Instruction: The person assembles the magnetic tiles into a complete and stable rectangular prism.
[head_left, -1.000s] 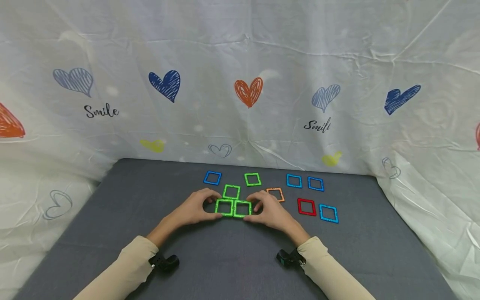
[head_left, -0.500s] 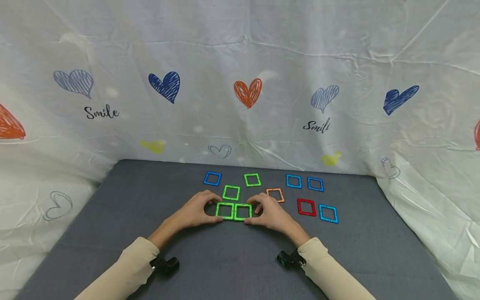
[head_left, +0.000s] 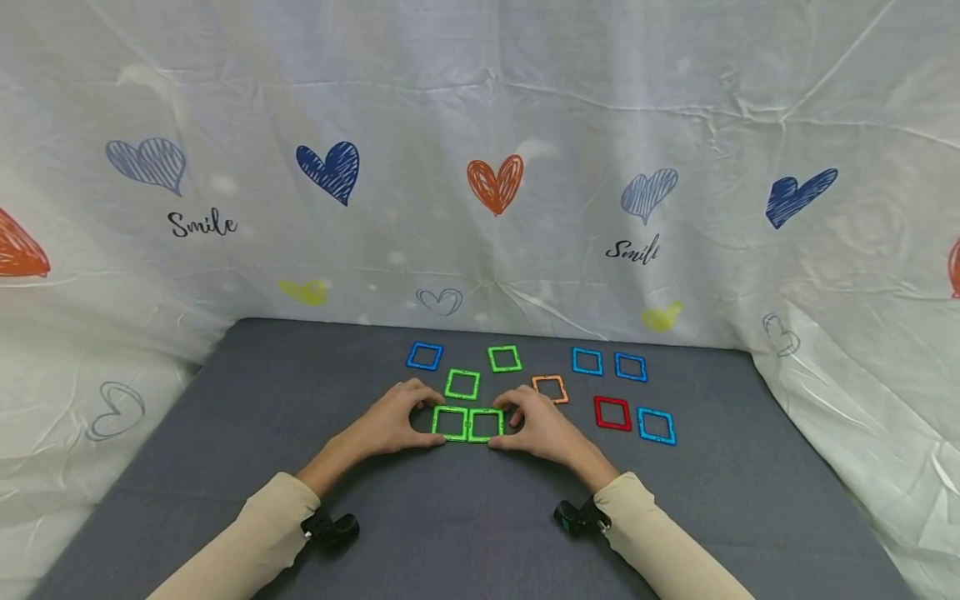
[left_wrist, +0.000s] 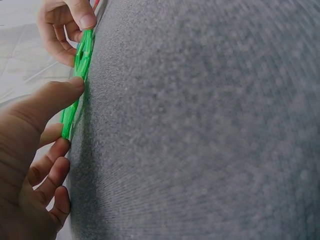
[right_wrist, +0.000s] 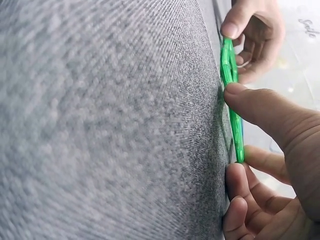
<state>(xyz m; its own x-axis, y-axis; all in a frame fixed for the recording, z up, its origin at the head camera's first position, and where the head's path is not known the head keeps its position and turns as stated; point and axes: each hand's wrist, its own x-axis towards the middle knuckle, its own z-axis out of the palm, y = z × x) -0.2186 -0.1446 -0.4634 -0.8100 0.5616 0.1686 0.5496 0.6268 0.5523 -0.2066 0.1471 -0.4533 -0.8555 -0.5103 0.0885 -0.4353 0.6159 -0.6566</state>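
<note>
Two green square magnetic tiles lie edge to edge between my hands, low over the grey cloth. My left hand (head_left: pixel 393 419) pinches the left green tile (head_left: pixel 433 423) between thumb and fingers at its near and far edges. On the other side my right hand (head_left: pixel 534 423) grips the right green tile (head_left: pixel 486 439) the same way. Seen from the left wrist, the thumb (left_wrist: pixel 70 90) presses the tile's near edge. A third green tile (head_left: pixel 447 383) lies just beyond the pair, with a narrow gap between.
Farther back lie another green tile (head_left: pixel 491 359) and a blue tile (head_left: pixel 410 356). An orange tile (head_left: pixel 566 392) sits just past my right hand. To the right are a red tile (head_left: pixel 598 413) and several blue tiles (head_left: pixel 642 425). A white printed curtain (head_left: pixel 555 275) hangs behind the table.
Both hands have drawn the two green tiles slightly toward me, opening a gap to the third green tile, which touched them a second ago. Over the last half second they have stayed nearly still.
</note>
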